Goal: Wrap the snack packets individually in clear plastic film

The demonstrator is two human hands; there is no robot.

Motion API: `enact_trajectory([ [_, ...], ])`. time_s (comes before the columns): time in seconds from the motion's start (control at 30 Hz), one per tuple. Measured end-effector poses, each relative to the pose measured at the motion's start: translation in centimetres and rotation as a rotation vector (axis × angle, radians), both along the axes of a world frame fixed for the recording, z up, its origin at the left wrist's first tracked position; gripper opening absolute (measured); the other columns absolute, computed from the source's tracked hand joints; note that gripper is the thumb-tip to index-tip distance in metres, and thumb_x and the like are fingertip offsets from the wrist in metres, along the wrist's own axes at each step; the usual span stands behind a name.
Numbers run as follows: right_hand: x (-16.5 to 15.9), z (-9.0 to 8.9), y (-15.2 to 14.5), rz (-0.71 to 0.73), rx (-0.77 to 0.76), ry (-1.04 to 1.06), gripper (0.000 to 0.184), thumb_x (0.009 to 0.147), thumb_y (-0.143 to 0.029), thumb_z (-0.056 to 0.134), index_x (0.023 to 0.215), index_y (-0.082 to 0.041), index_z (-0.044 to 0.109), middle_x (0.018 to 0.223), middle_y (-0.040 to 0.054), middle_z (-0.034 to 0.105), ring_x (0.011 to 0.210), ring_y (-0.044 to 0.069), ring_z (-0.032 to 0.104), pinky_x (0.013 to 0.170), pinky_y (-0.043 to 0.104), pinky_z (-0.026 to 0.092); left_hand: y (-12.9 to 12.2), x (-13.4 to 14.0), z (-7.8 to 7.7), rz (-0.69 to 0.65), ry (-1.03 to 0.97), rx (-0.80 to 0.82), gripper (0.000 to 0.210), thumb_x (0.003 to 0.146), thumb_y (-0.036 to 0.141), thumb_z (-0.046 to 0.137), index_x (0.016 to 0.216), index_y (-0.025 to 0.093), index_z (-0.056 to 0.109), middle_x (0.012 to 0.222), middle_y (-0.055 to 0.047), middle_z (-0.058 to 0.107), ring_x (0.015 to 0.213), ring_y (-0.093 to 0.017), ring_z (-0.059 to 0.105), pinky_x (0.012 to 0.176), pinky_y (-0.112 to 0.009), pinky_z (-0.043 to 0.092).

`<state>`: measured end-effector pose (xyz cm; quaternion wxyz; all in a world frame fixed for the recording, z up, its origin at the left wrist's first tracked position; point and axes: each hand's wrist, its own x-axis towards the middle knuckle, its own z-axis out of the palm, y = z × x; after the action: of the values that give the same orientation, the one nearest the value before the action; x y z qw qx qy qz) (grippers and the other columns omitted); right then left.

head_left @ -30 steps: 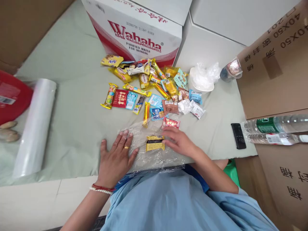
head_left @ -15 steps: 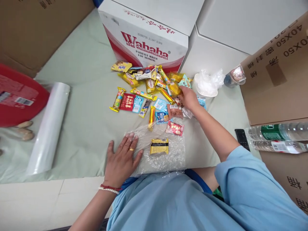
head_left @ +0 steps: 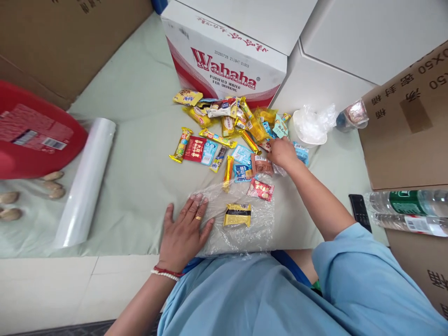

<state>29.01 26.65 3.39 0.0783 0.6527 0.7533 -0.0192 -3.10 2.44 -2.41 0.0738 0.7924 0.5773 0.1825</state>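
Note:
My left hand (head_left: pixel 185 231) lies flat with fingers spread on the left edge of a clear plastic bag (head_left: pixel 261 235). On the bag rest a yellow snack packet (head_left: pixel 237 214) with a black band and a red candy packet (head_left: pixel 261 190). My right hand (head_left: pixel 283 151) reaches into the right side of a snack pile, its fingers curled downward. What it grips, if anything, is hidden. Around it are a teal packet (head_left: pixel 280 127), a brown packet (head_left: pixel 262 164), a yellow-wrapped snack (head_left: pixel 257 129) and a blue packet (head_left: pixel 301 153).
A Wahaha water carton (head_left: pixel 227 65) stands behind the pile. A white bowl (head_left: pixel 313 139) holds crumpled plastic. A clear plastic roll (head_left: pixel 86 182) and a red container (head_left: pixel 38 135) are at left. Plastic bottles (head_left: pixel 406 203) and a black phone (head_left: pixel 360 211) lie at right.
My right hand has left the yellow-wrapped snack and shifted slightly toward me and to the right in the pile. My left hand stays on the bag. The camera view has shifted a little.

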Motion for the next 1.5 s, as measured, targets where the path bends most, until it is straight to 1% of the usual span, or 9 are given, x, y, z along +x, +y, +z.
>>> enact_trajectory([
  [0.17, 0.9, 2.5, -1.9, -0.126, 0.154, 0.220, 0.033, 0.091, -0.016, 0.052, 0.111, -0.018, 0.078, 0.113, 0.0169, 0.079, 0.111, 0.037, 0.069, 0.095, 0.048, 0.053, 0.0, 0.0, 0.0, 0.001, -0.007, -0.023, 0.063, 0.106, 0.040, 0.053, 0.165, 0.026, 0.037, 0.162, -0.016, 0.051, 0.148, -0.035, 0.053, 0.131, -0.067, 0.014],
  [0.3, 1.7, 3.8, -7.6, -0.192, 0.348, 0.836, 0.030, 0.093, -0.023, 0.050, 0.105, -0.024, 0.078, 0.104, 0.0053, 0.080, 0.097, 0.027, 0.072, 0.090, 0.042, 0.057, -0.1, 0.4, 0.1, 0.023, -0.020, -0.070, 0.060, 0.107, 0.042, 0.052, 0.163, 0.025, 0.041, 0.165, -0.016, 0.048, 0.152, -0.034, 0.049, 0.132, -0.066, 0.010],
  [0.43, -0.6, 2.7, -14.7, -0.277, 0.010, 1.176, 0.018, 0.091, -0.027, 0.059, 0.093, -0.027, 0.077, 0.086, 0.0003, 0.076, 0.072, 0.020, 0.066, 0.070, 0.034, 0.056, -0.1, 0.5, 0.2, 0.030, -0.034, -0.121, 0.058, 0.107, 0.044, 0.050, 0.161, 0.025, 0.045, 0.166, -0.015, 0.047, 0.155, -0.033, 0.044, 0.132, -0.066, 0.008],
  [0.53, -3.3, 0.6, -18.2, -0.134, -0.122, 1.113, 0.022, 0.093, -0.023, 0.055, 0.093, -0.026, 0.077, 0.089, 0.0012, 0.077, 0.079, 0.020, 0.069, 0.078, 0.036, 0.058, -0.2, 0.5, 0.3, 0.035, -0.031, -0.135, 0.057, 0.107, 0.044, 0.050, 0.160, 0.024, 0.046, 0.166, -0.016, 0.047, 0.155, -0.034, 0.045, 0.132, -0.067, 0.008],
  [0.7, -5.2, -1.6, -19.6, 0.122, 0.018, 0.745, 0.027, 0.101, -0.024, 0.052, 0.108, -0.020, 0.077, 0.119, 0.0128, 0.073, 0.112, 0.028, 0.066, 0.099, 0.045, 0.056, -0.2, 0.5, 0.4, 0.038, -0.008, -0.108, 0.057, 0.108, 0.045, 0.049, 0.160, 0.023, 0.046, 0.165, -0.016, 0.048, 0.154, -0.034, 0.046, 0.132, -0.066, 0.009],
  [0.9, -5.4, -0.2, -21.3, 0.241, 0.024, 0.584, 0.047, 0.098, -0.051, 0.070, 0.134, -0.021, 0.070, 0.134, 0.0155, 0.068, 0.123, 0.034, 0.057, 0.108, 0.051, 0.052, -0.2, 0.5, 0.1, 0.037, -0.037, -0.104, 0.058, 0.107, 0.045, 0.051, 0.162, 0.026, 0.045, 0.165, -0.015, 0.048, 0.154, -0.034, 0.045, 0.132, -0.066, 0.009],
  [1.27, -5.8, -1.4, -20.7, 0.353, -0.167, 0.634, 0.045, 0.097, -0.028, 0.071, 0.141, -0.018, 0.065, 0.139, 0.0162, 0.068, 0.126, 0.035, 0.060, 0.110, 0.055, 0.050, -0.3, 0.4, 0.0, 0.026, -0.051, -0.071, 0.060, 0.106, 0.043, 0.054, 0.162, 0.022, 0.043, 0.167, -0.018, 0.045, 0.155, -0.035, 0.044, 0.131, -0.067, 0.013],
  [1.43, -3.2, 0.5, -22.2, 0.399, -0.009, 0.759, 0.040, 0.102, -0.034, 0.066, 0.141, -0.024, 0.061, 0.147, 0.0170, 0.060, 0.135, 0.032, 0.058, 0.113, 0.055, 0.050, -1.4, -1.4, -0.6, -0.049, -0.107, 0.092, 0.065, 0.104, 0.031, 0.060, 0.165, 0.029, 0.037, 0.163, -0.015, 0.051, 0.154, -0.032, 0.046, 0.132, -0.061, 0.018],
  [1.5, -1.2, 1.4, -23.7, 0.455, -0.069, 0.811, 0.043, 0.102, -0.033, 0.068, 0.143, -0.027, 0.058, 0.141, 0.0140, 0.064, 0.131, 0.029, 0.061, 0.109, 0.050, 0.054, -1.9, -2.4, -0.4, -0.139, -0.116, 0.100, 0.069, 0.104, 0.025, 0.059, 0.167, 0.033, 0.031, 0.159, -0.012, 0.057, 0.150, -0.030, 0.052, 0.133, -0.062, 0.014],
])
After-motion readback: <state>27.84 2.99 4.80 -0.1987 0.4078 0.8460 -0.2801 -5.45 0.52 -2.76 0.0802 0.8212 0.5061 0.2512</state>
